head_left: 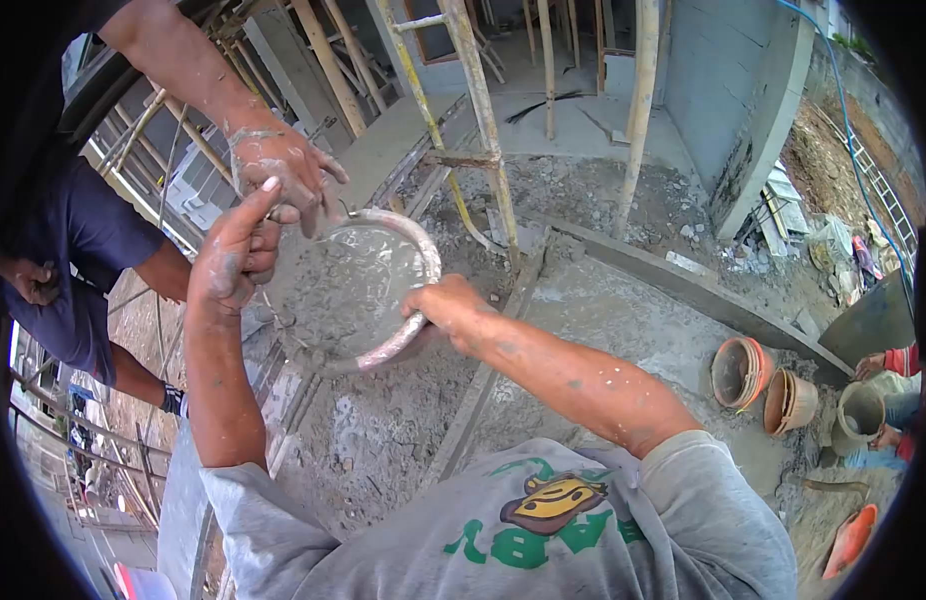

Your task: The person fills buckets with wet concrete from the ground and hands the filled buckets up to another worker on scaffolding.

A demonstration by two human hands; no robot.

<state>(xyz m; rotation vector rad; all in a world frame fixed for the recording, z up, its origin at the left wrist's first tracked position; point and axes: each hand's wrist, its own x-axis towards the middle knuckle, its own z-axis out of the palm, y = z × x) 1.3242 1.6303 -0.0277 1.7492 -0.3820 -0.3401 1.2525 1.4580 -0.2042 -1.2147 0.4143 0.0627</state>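
Observation:
A round bucket (420,240) with a pale, worn rim hangs in front of me, filled with wet grey mortar (348,285). My right hand (445,308) is closed over the near right side of that rim. On the far left side, my left hand (239,245) is smeared with mortar, its fingers curled and thumb pointing up. Whatever those fingers hold is hidden. A co-worker's mortar-covered hand (283,165) reaches in from the upper left, against my left hand and close to the bucket's edge.
Wooden props and a yellow scaffold frame (488,150) stand ahead. A low concrete edge (683,280) crosses the ground. Stacked buckets (740,372), another bucket (859,412) beside a second person's hands, and an orange-bladed tool (851,540) lie right. The co-worker's legs (113,250) are left.

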